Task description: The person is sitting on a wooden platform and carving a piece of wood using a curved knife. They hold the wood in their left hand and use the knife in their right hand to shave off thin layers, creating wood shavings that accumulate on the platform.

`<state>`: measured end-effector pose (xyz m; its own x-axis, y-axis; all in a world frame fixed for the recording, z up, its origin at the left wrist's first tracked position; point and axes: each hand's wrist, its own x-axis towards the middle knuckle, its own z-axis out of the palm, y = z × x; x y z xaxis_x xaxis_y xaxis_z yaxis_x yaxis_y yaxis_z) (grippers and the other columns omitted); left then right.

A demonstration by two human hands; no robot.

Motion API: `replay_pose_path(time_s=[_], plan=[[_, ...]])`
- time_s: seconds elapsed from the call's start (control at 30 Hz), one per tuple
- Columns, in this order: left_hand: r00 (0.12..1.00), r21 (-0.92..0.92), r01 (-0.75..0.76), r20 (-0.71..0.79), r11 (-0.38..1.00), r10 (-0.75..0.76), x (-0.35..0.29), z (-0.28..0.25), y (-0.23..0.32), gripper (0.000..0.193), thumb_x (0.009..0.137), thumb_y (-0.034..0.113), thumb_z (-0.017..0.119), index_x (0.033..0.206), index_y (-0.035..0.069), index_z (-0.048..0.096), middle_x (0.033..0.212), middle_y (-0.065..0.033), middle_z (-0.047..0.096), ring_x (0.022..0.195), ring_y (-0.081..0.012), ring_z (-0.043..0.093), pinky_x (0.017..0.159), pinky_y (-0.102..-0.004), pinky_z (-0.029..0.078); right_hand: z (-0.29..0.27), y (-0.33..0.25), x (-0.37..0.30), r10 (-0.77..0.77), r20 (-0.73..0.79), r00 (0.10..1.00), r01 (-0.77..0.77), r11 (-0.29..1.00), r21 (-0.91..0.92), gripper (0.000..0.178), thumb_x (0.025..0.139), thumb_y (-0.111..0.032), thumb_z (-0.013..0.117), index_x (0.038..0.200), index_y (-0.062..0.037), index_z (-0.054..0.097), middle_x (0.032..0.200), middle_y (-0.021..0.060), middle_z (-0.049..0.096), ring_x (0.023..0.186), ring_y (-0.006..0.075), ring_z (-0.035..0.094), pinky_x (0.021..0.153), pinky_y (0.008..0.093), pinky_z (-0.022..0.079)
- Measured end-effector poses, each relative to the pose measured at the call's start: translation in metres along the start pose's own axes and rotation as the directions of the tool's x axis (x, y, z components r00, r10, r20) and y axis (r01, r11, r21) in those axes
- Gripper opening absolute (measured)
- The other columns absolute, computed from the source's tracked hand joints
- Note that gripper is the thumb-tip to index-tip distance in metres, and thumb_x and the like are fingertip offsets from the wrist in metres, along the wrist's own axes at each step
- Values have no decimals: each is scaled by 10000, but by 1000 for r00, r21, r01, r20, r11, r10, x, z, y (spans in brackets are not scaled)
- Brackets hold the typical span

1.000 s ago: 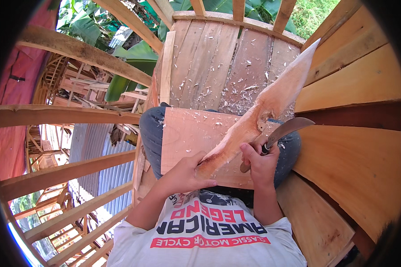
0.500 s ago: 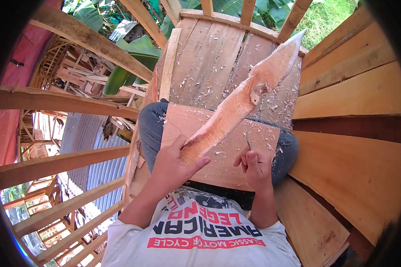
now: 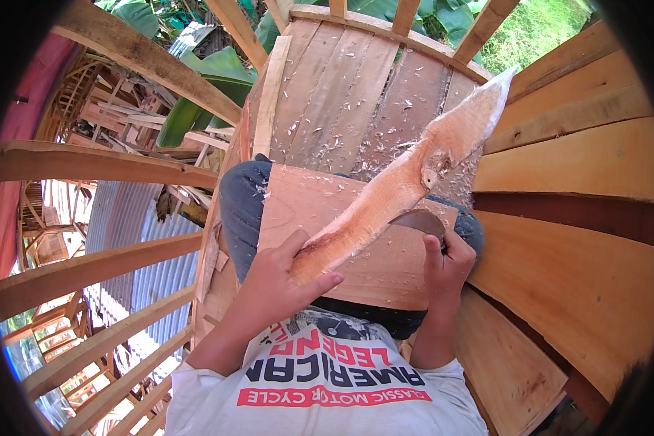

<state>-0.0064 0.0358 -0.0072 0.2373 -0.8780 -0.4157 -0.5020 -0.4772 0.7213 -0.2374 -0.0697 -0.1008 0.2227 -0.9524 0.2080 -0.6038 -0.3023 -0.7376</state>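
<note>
A long, roughly carved piece of wood (image 3: 374, 203) with a pointed pale tip slants from my lap to the upper right. My left hand (image 3: 283, 272) is closed round its lower end, thumb on the near side. In my right hand (image 3: 448, 265) I grip a knife (image 3: 418, 220) with a dark curved blade; its handle is hidden in my fingers. The blade lies against or very near the wood's right edge, below a knot; I cannot tell if it touches. Under both hands a flat wooden board (image 3: 298, 200) rests across my thighs.
Pale shavings are scattered over the board and the plank floor (image 3: 334, 94) ahead. Wide wooden planks (image 3: 559, 261) form a wall close on the right. Slatted railings (image 3: 102, 265) stand on the left, with corrugated metal sheets (image 3: 127, 232) beyond them.
My right hand has moved right and slightly up, and the knife has swung so its blade shows broadside beside the wood. The carved wood's tip has shifted right and a little down.
</note>
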Motion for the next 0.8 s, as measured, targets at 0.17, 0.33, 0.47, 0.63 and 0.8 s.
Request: replay_pose_path(time_s=[0.17, 0.33, 0.47, 0.63, 0.8], plan=[[999, -147, -31, -20, 989, 28, 3, 5, -12, 543, 779, 397, 731, 1086, -20, 566, 814, -202, 641, 741, -280, 658, 688, -346, 494, -5, 1, 2, 63, 45, 997, -72, 963, 260, 561, 872, -472, 636, 636, 12, 480, 524, 119, 365, 475, 214, 359, 462, 342, 328], [998, -161, -44, 29, 986, 50, 9, 11, -15, 537, 798, 397, 715, 1099, -20, 562, 817, -204, 642, 751, -285, 659, 694, -345, 493, 19, -19, -12, -167, 160, 973, 136, 973, 186, 526, 897, -464, 592, 670, 10, 565, 504, 96, 425, 457, 189, 440, 462, 313, 348], [997, -158, 8, 81, 987, 5, 11, 10, -11, 527, 814, 399, 698, 1099, -21, 555, 801, -204, 647, 753, -290, 668, 685, -346, 495, 14, -24, -10, -72, 185, 980, 36, 981, 190, 547, 862, -495, 626, 661, 8, 556, 517, 121, 425, 453, 269, 428, 458, 328, 350], [997, -148, -39, 58, 988, 48, 9, 13, -10, 541, 818, 413, 691, 1086, -34, 544, 761, -223, 638, 727, -327, 672, 652, -359, 496, 9, -20, -5, -67, 167, 984, 66, 998, 16, 560, 740, -536, 720, 611, -21, 542, 510, 131, 467, 479, 344, 494, 450, 390, 367], [996, -131, -22, 85, 991, 34, 6, 13, -9, 546, 818, 421, 689, 1067, -41, 538, 745, -240, 628, 726, -365, 668, 643, -374, 496, 9, -15, -4, -42, 90, 995, 42, 999, 7, 579, 766, -546, 694, 626, -6, 538, 525, 148, 472, 484, 355, 483, 448, 382, 363]])
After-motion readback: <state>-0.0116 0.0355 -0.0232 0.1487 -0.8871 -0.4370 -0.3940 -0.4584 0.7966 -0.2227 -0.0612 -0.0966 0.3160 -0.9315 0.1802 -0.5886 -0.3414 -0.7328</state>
